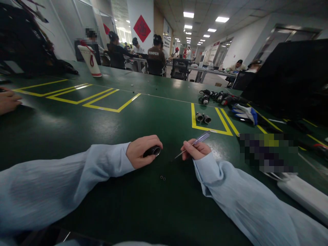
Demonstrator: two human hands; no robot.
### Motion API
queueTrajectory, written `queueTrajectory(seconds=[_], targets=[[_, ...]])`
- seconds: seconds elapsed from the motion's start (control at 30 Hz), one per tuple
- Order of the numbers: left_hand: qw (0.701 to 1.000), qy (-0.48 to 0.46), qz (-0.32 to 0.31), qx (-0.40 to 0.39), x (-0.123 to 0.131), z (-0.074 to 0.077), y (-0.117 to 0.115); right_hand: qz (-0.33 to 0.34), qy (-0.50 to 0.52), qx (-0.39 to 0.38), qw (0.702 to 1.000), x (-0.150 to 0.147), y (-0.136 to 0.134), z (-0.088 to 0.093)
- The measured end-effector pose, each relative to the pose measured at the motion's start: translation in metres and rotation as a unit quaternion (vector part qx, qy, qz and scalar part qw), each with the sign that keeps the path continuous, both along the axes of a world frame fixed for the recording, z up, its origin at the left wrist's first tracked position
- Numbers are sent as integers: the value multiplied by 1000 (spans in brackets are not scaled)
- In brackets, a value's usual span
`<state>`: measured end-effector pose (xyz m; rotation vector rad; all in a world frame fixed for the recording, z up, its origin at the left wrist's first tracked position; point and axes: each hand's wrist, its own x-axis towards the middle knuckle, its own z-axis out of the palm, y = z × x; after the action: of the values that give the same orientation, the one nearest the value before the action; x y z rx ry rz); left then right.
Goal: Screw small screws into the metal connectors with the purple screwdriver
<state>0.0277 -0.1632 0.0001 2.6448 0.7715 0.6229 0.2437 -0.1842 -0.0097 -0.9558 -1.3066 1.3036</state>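
My left hand is wrapped round a dark cylindrical metal fitting, its round open end facing right. In my right hand is a small screwdriver with a clear purplish handle, held between thumb and fingers. Its thin shaft slants down to the left, the tip close to the green tabletop. Two tiny dark rings or nuts lie on the table nearer to me, between my forearms. The fitting and the screwdriver are apart.
Two metal fittings stand inside a yellow-taped area on the right. Behind them lie more dark connectors and a blue-white glove. A tall white cup stands at the back left. Another person's hand rests at the left edge.
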Motion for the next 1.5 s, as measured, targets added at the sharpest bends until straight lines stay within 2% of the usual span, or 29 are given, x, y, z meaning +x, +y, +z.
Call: queueTrajectory(seconds=[0.1, 0.23, 0.3, 0.4, 0.5, 0.63, 0.73, 0.8, 0.9, 0.97, 1.03, 1.2, 1.3, 1.4, 1.5], targets=[[1000, -10, 2, 8, 0, 0, 1, -27, -26, 49, 998, -3, 0, -1], [1000, -19, -6, 19, 1, -1, 1, 0, -137, 130, 982, -9, -8, -2], [1000, -19, -8, 22, 1, -1, 1, 13, -211, 206, 956, -10, -13, -1], [1000, -19, -5, 23, 0, -3, 2, 39, -307, 307, 900, -10, -17, 3], [999, -20, -9, 27, 0, -5, 3, 73, -364, 346, 862, -10, -17, 5], [999, -24, -15, 33, 1, -5, 4, 96, -366, 379, 845, -11, -16, 3], [999, -21, -15, 38, 1, -5, 4, 58, -284, 404, 868, -10, -15, 2], [999, -16, -13, 46, 1, -6, 3, 19, -220, 362, 905, -9, -13, 3], [998, -9, -10, 66, 1, -6, 1, 1, -168, 157, 973, -7, -10, 5], [997, 2, -8, 72, 0, -5, 0, 13, -145, 17, 989, -6, -7, 7], [997, 27, 6, 75, 1, -1, -3, 27, -119, -49, 991, -5, -3, 7], [983, 121, 77, 115, 4, 12, -10, 55, -81, -67, 993, -7, 0, 4], [980, 142, 91, 107, 4, 14, -15, 57, -85, -65, 993, -9, -1, 3], [988, 109, 92, 57, 3, 12, -19, 45, -111, -66, 991, -11, -1, 3], [995, 34, 95, -2, 4, 11, -20, 45, -116, -79, 989, -11, 0, 4]])
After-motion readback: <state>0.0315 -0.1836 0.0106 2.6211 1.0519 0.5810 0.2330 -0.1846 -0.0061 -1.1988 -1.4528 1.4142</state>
